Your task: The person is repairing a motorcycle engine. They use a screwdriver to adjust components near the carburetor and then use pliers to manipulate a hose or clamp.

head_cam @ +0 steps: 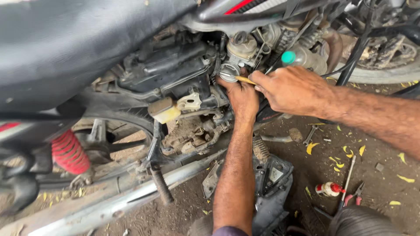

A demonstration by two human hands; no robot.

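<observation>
**Both hands at the carb, tight squeeze**

Packages first: small white bottle w/ red cap (329,189) lies on the dirt at lower right, just beside red-handled pliers (353,196) and a long thin rod tool (348,177). A wrench (310,134) lies further up on the dirt. Teal-capped plastic bottle (302,58) is tucked in by the frame, just above my right hand. Cream cap piece (164,110) sits left of the engine.

Room: cramped. Black seat (65,48) overhangs at top left; hoses and frame tubes crowd the carburetor (238,50). More open ground to the right, yellow leaf bits scattered about.

Right hand (291,89) is pinched round a yellow-handled screwdriver (245,80), tip at the round metal carb cover (229,70). Left hand (243,98) reaches up from below, fingers curled against the engine just under that cover; can't tell what they grip.
</observation>
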